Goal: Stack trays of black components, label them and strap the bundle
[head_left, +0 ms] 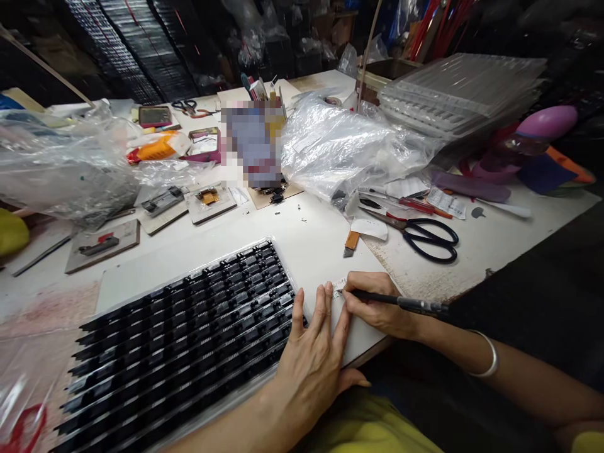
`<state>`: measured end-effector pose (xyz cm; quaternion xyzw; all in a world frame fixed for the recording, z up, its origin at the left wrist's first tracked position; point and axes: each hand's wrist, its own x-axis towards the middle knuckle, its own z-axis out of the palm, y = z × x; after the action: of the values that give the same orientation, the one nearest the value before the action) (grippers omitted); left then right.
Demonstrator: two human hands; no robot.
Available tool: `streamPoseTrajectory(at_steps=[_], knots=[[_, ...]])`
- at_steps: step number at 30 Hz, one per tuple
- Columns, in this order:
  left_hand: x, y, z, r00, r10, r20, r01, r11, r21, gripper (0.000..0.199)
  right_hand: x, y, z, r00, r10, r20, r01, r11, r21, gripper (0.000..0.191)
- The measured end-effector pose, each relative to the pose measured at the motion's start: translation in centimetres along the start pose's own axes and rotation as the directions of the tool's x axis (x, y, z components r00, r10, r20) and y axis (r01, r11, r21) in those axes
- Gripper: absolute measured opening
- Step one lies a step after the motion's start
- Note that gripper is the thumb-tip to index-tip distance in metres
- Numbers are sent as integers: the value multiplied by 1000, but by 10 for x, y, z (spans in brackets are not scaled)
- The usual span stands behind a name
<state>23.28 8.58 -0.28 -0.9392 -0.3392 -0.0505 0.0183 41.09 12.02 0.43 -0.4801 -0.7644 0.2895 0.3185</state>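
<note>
"Since everything lies on it, what about the table first?"

"White-topped table (311,236), cluttered towards the back. On its near part sits a clear-rimmed tray (285,261) with slanting rows of black parts, to the left of the person's hands."

"And behind?"

"A stack of clear plastic sheets (465,94) at the far right, with a crumpled clear bag (349,141) beside it, nearer the middle. Nearer the person lie black-handled scissors (429,239), beyond the right hand."

"How are the hands?"

"The left hand (311,352) is palm down, fingers apart and pinching nothing visible. Its outermost finger is at the tray's right edge; whether they touch cannot be told. The right hand (377,305), below a pale bangle (491,355) on the same arm, has thumb and fingers closed together on a black pen (401,301)."

"Where is that pen?"

"Slanted low above the table, back end out to the right, its tip at the writing, just past the left fingertips."

"Anything smaller?"

"A brown-handled blade (352,242) lies beyond the hands. Smallest is a pale slip (337,285) at the pen's tip, between the hands, bearing dark marks too tiny to read."
</note>
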Motion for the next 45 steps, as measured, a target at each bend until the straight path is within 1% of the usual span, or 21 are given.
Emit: streamPoseTrajectory(at_steps=[4,15,18,21,26,28,32,36,41,45], knots=[[0,0,-1,1000,0,13,1,1000,-4,92,-1,0,-1,999,-10,38,9,1000,21,22],[-1,1,-1,1000,2,14,-2,1000,-1,93,0,0,-1,1000,-19,21,19,1000,8,21],[-1,1,-2,1000,2,12,-2,1000,-1,93,-2,1,-2,999,-2,50,2,1000,6,19],[0,1,-2,1000,1,8,-1,1000,3,94,-1,3,-4,999,17,49,-17,1000,10,19],[-1,2,-1,1000,-11,-2,11,1000,8,96,3,8,-11,992,119,42,-124,984,124,17],[-1,2,-1,1000,-12,-4,12,1000,10,95,3,10,-13,995,98,21,-100,986,131,17],[1,2,-1,1000,-20,-15,20,1000,22,99,2,13,-12,1000,15,4,-15,997,78,18],[1,2,-1,999,-23,-26,24,999,39,99,0,15,-10,999,15,32,-17,998,68,17],[1,2,-1,1000,-16,-17,16,999,46,97,0,13,-11,999,29,19,-30,999,43,17],[1,2,-1,1000,-20,-10,21,999,39,96,0,11,-11,999,19,39,-20,999,29,17]])
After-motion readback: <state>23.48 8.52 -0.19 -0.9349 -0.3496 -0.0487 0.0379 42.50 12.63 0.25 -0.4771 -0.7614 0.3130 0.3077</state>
